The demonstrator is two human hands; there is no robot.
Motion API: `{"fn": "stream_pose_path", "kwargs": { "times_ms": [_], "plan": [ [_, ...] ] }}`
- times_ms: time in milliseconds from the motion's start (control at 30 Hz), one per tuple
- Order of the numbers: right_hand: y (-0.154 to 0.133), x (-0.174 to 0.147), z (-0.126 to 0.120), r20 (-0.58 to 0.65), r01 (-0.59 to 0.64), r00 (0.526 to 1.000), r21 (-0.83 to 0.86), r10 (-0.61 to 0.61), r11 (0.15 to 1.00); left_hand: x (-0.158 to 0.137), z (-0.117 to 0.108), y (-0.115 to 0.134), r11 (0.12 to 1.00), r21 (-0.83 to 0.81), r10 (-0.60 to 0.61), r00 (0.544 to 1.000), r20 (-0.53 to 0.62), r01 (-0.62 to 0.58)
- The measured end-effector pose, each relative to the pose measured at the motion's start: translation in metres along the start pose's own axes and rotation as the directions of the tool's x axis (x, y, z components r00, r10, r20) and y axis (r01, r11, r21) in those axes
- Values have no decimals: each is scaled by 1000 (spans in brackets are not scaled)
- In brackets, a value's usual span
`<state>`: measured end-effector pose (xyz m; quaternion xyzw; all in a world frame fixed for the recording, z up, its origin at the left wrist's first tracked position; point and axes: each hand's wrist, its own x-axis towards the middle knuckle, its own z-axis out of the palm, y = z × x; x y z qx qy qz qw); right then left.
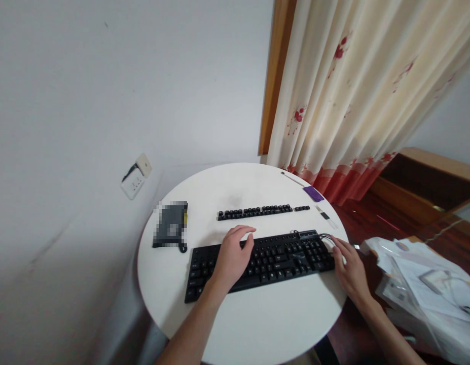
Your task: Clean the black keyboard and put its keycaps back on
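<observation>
A black full-size keyboard lies at a slight slant across the round white table. Over its left half hovers my left hand, fingers curved and thumb apart, with nothing held. My right hand is at the keyboard's right end, fingers bent around the black keyboard cable; a small pale tip shows beyond the fingers. Behind the keyboard, loose black keycaps stand in a long line, with a short group of keycaps to its right.
A dark packet, partly pixelated, lies at the table's left, a small black round item beside it. Along the right rim are a thin stick-like tool, a purple cloth and a small brush. Plastic-covered items stand at right.
</observation>
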<state>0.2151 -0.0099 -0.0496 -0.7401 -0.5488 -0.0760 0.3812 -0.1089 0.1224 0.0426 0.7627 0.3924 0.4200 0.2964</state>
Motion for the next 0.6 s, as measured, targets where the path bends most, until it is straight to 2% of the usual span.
{"fn": "stream_pose_path", "kwargs": {
  "times_ms": [67, 133, 267, 400, 600],
  "plan": [
    [-9, -2, 1, -5, -5, 1000, 19, 5, 1000, -11, -25, -17, 995, 87, -50, 997, -55, 54],
    [-21, -5, 5, 40, 23, 999, 32, -24, 999, -25, -46, -35, 981, 159, -95, 987, -127, 114],
    [-37, -13, 21, 98, 87, 991, 10, -88, 996, -60, -72, -64, 944, 239, -162, 950, -266, 228],
    [-31, -21, 35, 86, 170, 982, -41, -166, 985, -92, -78, -79, 927, 238, -216, 932, -291, 289],
    [-19, -20, 39, 91, 197, 977, -73, -191, 978, -118, -68, -83, 915, 159, -325, 912, -249, 370]
  ]
}}
